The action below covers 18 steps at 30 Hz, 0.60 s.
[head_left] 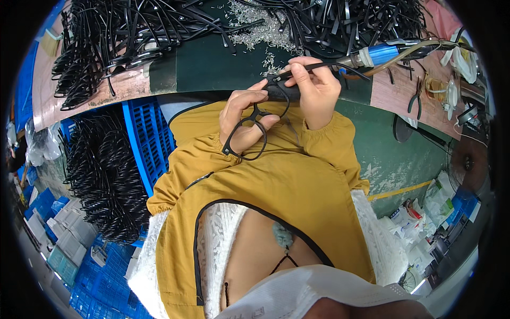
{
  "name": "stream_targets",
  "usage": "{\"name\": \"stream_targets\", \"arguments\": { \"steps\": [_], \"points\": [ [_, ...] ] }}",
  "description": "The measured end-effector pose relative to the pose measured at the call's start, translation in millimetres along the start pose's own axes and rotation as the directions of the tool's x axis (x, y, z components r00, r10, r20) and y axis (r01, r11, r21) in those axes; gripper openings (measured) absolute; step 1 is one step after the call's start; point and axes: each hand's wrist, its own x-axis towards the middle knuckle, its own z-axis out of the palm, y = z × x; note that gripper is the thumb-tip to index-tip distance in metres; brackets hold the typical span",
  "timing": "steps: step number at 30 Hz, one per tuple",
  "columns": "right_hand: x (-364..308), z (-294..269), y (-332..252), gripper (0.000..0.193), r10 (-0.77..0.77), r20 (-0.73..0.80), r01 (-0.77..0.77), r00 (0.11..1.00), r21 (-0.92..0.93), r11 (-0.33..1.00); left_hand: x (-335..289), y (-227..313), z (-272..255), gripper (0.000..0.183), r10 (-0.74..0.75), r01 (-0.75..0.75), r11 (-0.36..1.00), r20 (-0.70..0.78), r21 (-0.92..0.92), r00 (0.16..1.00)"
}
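A black eyeglass frame (245, 157) without lenses is gripped in my left hand (237, 116), its fingers closed round the bridge and rim. In my right hand (317, 89), a black temple arm (319, 65) is pinched between thumb and fingers. The inner end of the temple meets the frame's upper corner, close to my left fingertips at the table edge. Just behind my hands lie many small silver screws (270, 68), strewn on the dark green mat (212, 72). A powered screwdriver with a blue body (382, 54) lies behind my right hand.
Heaps of black temple arms (345, 24) and assembled-looking black frames (85, 58) cover the back of the table. Pliers (416, 99) lie at the right. A blue crate (150, 146) and piled black frames (106, 175) stand at lower left; a fan (467, 162) stands at right.
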Motion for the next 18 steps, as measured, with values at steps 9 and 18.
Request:
{"name": "stream_targets", "arguments": {
  "steps": [9, 18],
  "points": [
    [2, 10, 9, 0.009, -0.238, 0.06, 0.24, 0.97, -0.429, 0.871, -2, 4, 0, 0.052, -0.026, 0.026, 1.0, 0.039, -0.004, 0.999],
    [37, -1, -30, 0.042, -0.308, 0.521, 0.499, 0.796, -0.278, 0.821, 37, 30, -29, 0.026, -0.505, 0.327, 0.721, -0.14, -0.611, 0.852]
  ]
}}
